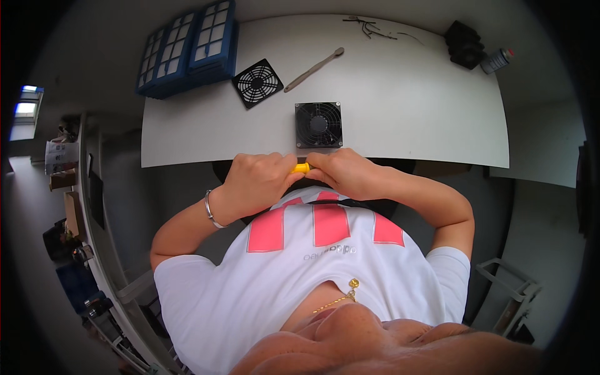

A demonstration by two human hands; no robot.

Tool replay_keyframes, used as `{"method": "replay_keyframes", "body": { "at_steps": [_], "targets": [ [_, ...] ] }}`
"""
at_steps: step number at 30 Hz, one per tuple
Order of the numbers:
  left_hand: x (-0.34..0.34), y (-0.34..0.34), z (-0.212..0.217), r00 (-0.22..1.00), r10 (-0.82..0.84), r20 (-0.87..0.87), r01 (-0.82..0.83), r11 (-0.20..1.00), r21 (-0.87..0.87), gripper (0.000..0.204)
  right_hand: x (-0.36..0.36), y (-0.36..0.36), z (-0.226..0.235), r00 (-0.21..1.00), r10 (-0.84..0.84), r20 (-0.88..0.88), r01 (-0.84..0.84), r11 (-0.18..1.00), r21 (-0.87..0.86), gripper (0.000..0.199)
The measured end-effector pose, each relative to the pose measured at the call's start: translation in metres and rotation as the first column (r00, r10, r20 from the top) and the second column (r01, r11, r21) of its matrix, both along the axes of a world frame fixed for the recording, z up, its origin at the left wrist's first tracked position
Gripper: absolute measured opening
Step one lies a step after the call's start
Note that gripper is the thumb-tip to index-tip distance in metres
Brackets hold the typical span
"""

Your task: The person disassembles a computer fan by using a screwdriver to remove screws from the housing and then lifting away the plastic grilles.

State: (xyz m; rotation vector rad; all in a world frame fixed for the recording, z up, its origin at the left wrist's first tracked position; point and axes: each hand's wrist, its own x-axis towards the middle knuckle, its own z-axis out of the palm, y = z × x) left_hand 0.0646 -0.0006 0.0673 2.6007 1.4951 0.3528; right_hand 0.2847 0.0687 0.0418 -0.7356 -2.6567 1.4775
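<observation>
Both my hands meet just in front of the table's near edge, over my lap. My left hand point(257, 181), with a silver bangle at its wrist, is closed around a yellow-handled tool point(301, 168). On the other side, my right hand point(344, 172) pinches the end of this same tool. My fingers cover most of it, so its tip and full shape are hidden. Just beyond my hands, a square black cooling fan point(319, 125) lies flat on the white table point(400, 112), its round wire grille facing up and screws showing at its corners.
A black fan guard point(258, 83) and a long-handled brush point(314, 70) lie farther back. Blue bins point(187, 47) with white grid tops are stacked at the far left. Thin black strips point(369, 28), black parts point(464, 45) and a spray can point(497, 60) occupy the far right.
</observation>
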Motion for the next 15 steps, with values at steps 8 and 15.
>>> {"method": "replay_keyframes", "body": {
  "at_steps": [8,15],
  "targets": [
    [-0.013,0.011,-0.012,0.951,-0.157,0.266,0.244,0.911,-0.333,0.031,0.005,-0.007,0.012,0.995,0.048,0.083,-0.034,0.986,-0.160,0.032],
    [-0.068,0.005,0.028,0.901,0.270,0.340,-0.001,0.785,-0.619,0.035,0.019,-0.003,0.025,0.989,-0.016,0.145,0.026,0.997,-0.073,0.031]
  ]
}}
